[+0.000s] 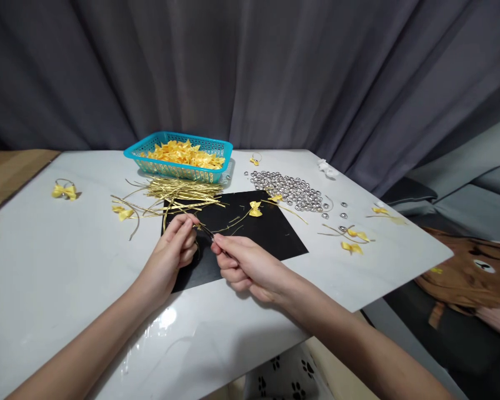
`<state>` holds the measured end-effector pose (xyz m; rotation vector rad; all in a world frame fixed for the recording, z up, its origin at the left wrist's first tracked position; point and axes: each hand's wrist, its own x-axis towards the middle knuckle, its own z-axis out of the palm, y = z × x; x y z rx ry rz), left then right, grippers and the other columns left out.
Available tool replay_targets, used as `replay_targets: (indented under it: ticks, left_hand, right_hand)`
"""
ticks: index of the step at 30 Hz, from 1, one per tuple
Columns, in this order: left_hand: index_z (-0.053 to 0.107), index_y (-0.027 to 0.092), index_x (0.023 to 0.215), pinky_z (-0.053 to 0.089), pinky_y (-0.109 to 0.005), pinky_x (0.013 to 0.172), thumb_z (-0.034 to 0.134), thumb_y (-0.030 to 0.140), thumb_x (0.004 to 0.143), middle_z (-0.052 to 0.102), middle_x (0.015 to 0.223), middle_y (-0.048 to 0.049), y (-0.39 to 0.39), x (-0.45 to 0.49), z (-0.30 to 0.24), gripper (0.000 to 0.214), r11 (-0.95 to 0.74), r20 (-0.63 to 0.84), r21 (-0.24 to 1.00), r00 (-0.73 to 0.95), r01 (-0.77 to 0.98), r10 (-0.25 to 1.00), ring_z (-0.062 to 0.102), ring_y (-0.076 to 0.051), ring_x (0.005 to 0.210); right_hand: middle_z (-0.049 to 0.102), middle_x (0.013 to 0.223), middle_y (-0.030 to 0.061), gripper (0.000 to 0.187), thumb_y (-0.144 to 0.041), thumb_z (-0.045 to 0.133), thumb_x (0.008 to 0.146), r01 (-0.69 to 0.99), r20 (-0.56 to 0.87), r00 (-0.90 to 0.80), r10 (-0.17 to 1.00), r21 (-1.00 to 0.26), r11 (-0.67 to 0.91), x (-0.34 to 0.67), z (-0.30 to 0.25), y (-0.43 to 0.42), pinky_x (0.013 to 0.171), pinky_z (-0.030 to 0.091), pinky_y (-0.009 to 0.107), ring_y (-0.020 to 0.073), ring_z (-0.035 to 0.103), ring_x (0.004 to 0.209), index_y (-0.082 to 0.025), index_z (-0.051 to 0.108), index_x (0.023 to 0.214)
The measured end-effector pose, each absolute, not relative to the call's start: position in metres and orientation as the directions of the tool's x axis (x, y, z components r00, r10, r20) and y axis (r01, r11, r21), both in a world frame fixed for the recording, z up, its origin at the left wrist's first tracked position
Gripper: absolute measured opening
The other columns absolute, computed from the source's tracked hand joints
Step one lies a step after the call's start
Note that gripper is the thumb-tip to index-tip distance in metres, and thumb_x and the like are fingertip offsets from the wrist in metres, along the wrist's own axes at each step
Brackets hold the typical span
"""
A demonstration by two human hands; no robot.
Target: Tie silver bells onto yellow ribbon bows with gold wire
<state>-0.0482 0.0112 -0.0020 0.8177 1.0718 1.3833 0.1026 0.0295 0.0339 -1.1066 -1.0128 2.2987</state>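
Note:
My left hand is closed, thumb against forefinger, on a thin gold twist tie that curves up above the fingers. My right hand is wrapped round slim dark tweezers, whose tips reach the left fingertips and the tie's end there. Both hands are just above a black mat. On the mat lie a yellow ribbon bow and loose bits of wire. Beyond the left hand is a pile of gold twist ties. The exact contact at the tweezer tips is too small to make out.
A blue basket full of yellow bows stands at the back of the white table. Silver beads are heaped right of centre. Finished-looking bow loops and loose bows lie around. A brown bag is at right.

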Motion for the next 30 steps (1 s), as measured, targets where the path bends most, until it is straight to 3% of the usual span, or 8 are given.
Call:
replay_targets:
  ticks: [16,22,24,26,27,29,30]
  left_hand:
    - [0.054,0.022,0.084,0.014,-0.011,0.034,0.063,0.04,0.081,0.022,0.053,0.0113,0.012,-0.048,-0.001,0.02,0.069,-0.122,0.928,-0.124,-0.367,0.985,0.013,-0.003,0.037]
    - [0.054,0.022,0.084,0.013,-0.012,0.033,0.064,0.04,0.08,0.02,0.053,0.0114,0.013,-0.051,-0.002,0.021,0.078,-0.146,0.909,-0.135,-0.409,0.98,0.013,-0.003,0.037]
    - [0.055,0.021,0.084,0.013,-0.012,0.034,0.065,0.039,0.08,0.02,0.053,0.0113,0.013,-0.051,-0.002,0.021,0.08,-0.146,0.907,-0.13,-0.414,0.981,0.013,-0.003,0.038]
    - [0.056,0.021,0.084,0.013,-0.012,0.034,0.065,0.039,0.08,0.021,0.054,0.0111,0.014,-0.051,-0.002,0.02,0.084,-0.146,0.908,-0.122,-0.41,0.982,0.014,-0.003,0.038]
    - [0.057,0.021,0.084,0.013,-0.013,0.035,0.065,0.038,0.079,0.021,0.054,0.011,0.014,-0.051,-0.002,0.02,0.088,-0.147,0.911,-0.116,-0.403,0.982,0.014,-0.003,0.038]
    - [0.059,0.019,0.085,0.012,-0.013,0.035,0.066,0.038,0.078,0.022,0.053,0.0109,0.013,-0.051,-0.003,0.021,0.099,-0.148,0.919,-0.103,-0.382,0.984,0.014,-0.003,0.039]
    - [0.061,0.019,0.085,0.012,-0.014,0.035,0.067,0.038,0.078,0.022,0.053,0.0109,0.013,-0.051,-0.003,0.022,0.105,-0.151,0.924,-0.098,-0.369,0.984,0.014,-0.003,0.039]
  right_hand:
    - [0.025,0.049,-0.0112,0.025,-0.032,0.041,0.095,-0.043,-0.494,-0.607,0.622,-0.761,-0.647,0.101,0.037,0.028,0.035,0.007,0.011,0.0012,0.01,0.038,-0.018,0.041,0.075]
    - [0.022,0.05,-0.0109,0.032,-0.036,0.03,0.098,-0.049,-0.5,-0.606,0.619,-0.753,-0.656,0.102,0.033,0.035,0.037,0.005,0.016,0.0029,0.005,0.039,-0.018,0.04,0.074]
    - [0.023,0.052,-0.0095,0.033,-0.039,0.029,0.098,0.079,-0.482,-0.576,0.66,-0.837,-0.541,0.105,0.029,0.039,0.039,0.009,0.017,0.004,0.009,0.04,-0.018,0.041,0.075]
    - [0.033,0.057,-0.0061,0.031,-0.04,0.035,0.096,0.288,-0.344,-0.486,0.803,-0.931,-0.225,0.109,0.024,0.044,0.043,0.018,0.019,0.0054,0.022,0.044,-0.018,0.043,0.075]
    - [0.039,0.06,-0.0035,0.029,-0.038,0.039,0.095,0.423,-0.233,-0.438,0.868,-0.906,-0.03,0.111,0.022,0.046,0.047,0.023,0.02,0.0068,0.031,0.048,-0.018,0.044,0.075]
    - [0.053,0.072,0.0034,0.025,-0.036,0.041,0.095,0.679,-0.048,-0.393,0.918,-0.689,0.254,0.115,0.017,0.049,0.054,0.028,0.024,0.0115,0.045,0.06,-0.017,0.047,0.079]
    - [0.057,0.078,0.0068,0.024,-0.035,0.039,0.095,0.772,-0.01,-0.392,0.92,-0.548,0.323,0.116,0.015,0.05,0.056,0.029,0.025,0.0146,0.05,0.065,-0.017,0.049,0.083]
